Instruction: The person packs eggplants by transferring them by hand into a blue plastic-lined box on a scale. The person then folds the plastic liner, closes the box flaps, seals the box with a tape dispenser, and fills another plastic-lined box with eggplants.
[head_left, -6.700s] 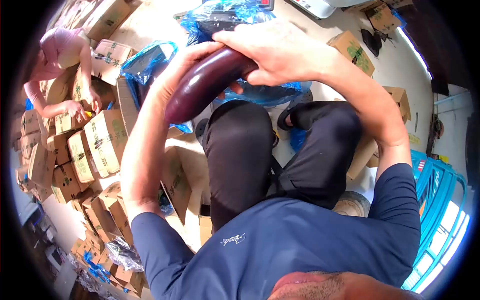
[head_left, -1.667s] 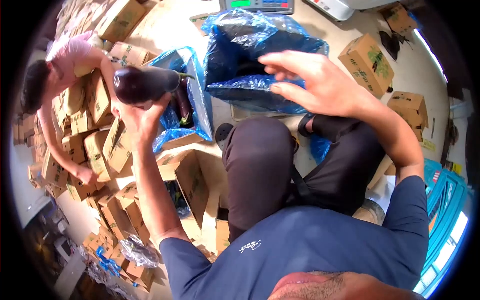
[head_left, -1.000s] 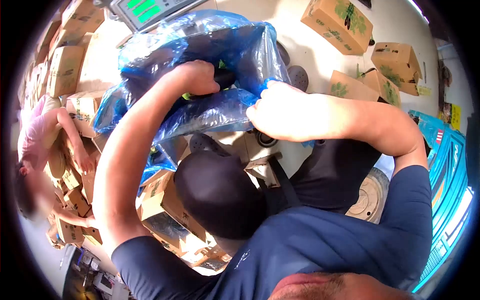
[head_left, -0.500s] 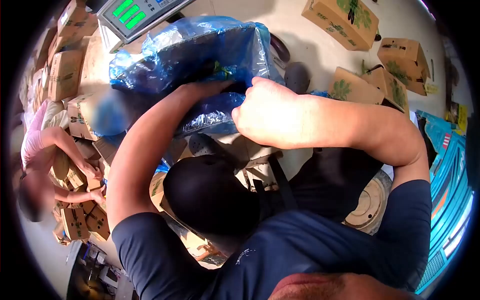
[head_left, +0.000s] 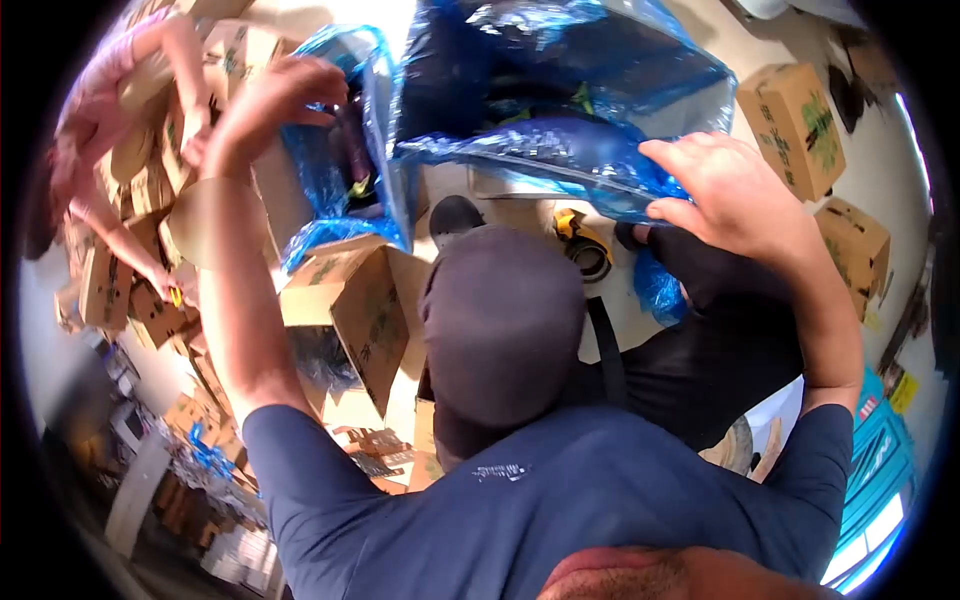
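Observation:
My left hand [head_left: 285,95] is at a carton lined with blue plastic [head_left: 318,185] at the upper left. Its curled fingers meet the upper end of a dark purple eggplant [head_left: 352,145], whose green cap points toward me. Right of it stands a large crate [head_left: 450,150] lined with a blue plastic bag [head_left: 680,75]; several dark eggplants [head_left: 525,105] lie inside, partly covered by the film. On the crate's near right edge, my right hand [head_left: 725,190] grips the blue plastic, thumb and fingers on either side of the rim.
An open carton [head_left: 365,320] stands by my knee. A yellow and black tape roll [head_left: 585,245] lies on the floor beyond my legs. More cartons [head_left: 795,130] stand at right. A co-worker in a pink top [head_left: 125,60] handles boxes at left.
My left hand has left the crate's inside and moved left to the lined carton. My right hand has shifted right along the blue plastic. The view has turned, and the scale is out of sight.

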